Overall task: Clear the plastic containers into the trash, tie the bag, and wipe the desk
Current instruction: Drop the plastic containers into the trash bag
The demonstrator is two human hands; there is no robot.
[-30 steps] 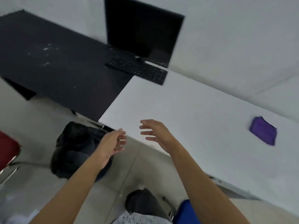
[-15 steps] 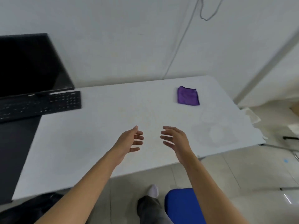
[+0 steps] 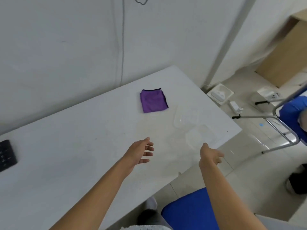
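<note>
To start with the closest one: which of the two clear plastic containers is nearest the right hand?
The front container, just beyond the right hand; the rear container lies farther back, closer to the purple cloth.

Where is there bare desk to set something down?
Bare: the wide stretch between the keyboard and the left hand, and the strip along the wall left of the purple cloth. Crowded: the right end, where two clear containers sit beyond the right hand.
</note>
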